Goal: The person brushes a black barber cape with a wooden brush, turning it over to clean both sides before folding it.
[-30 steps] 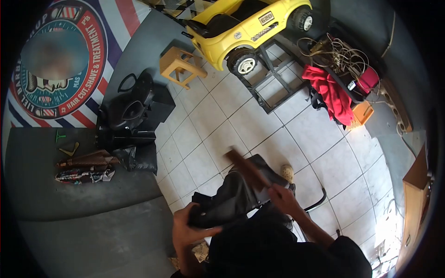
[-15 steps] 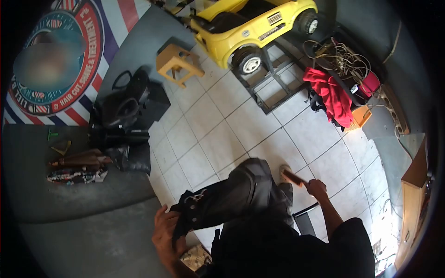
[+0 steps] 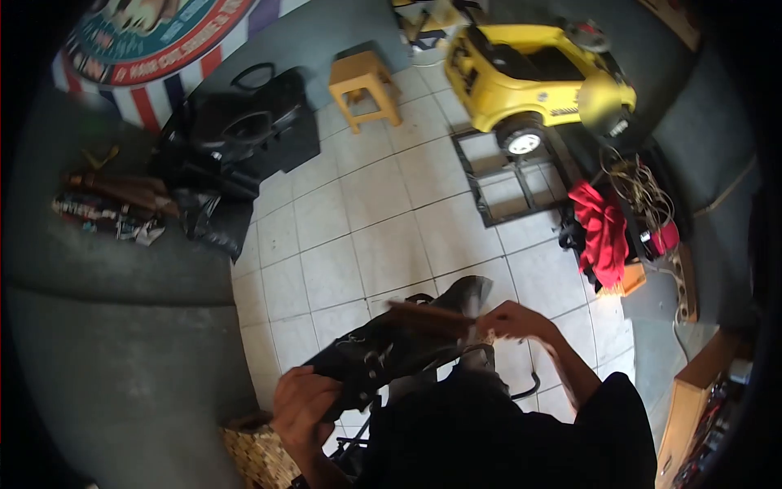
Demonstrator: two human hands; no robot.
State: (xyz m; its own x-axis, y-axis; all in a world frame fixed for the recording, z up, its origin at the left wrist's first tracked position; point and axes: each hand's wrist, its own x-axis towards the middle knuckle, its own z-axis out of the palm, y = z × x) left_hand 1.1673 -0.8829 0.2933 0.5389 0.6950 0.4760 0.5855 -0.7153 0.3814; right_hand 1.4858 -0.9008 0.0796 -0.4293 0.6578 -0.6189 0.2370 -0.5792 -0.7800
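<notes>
Stretched across the lower middle is a black bag-like item (image 3: 371, 350) with metal rings. My left hand (image 3: 305, 405) grips its left end, fingers wrapped over the edge. My right hand (image 3: 515, 321) is closed on the handle end of a brown brush (image 3: 432, 319), which lies over or just above the black item. The brush is blurred, so whether it touches the surface is unclear.
A yellow toy car (image 3: 529, 77) stands on a dark metal frame (image 3: 489, 213) at the upper right. Near it are a red cloth (image 3: 601, 236) and tangled cables (image 3: 639, 183). An orange stool (image 3: 364, 84), black bags (image 3: 244, 122) and a woven basket (image 3: 257, 456) are at the left.
My right hand has moved left and up with the brush, from beside the black item to over it. My left hand still holds the item. The camera view has shifted.
</notes>
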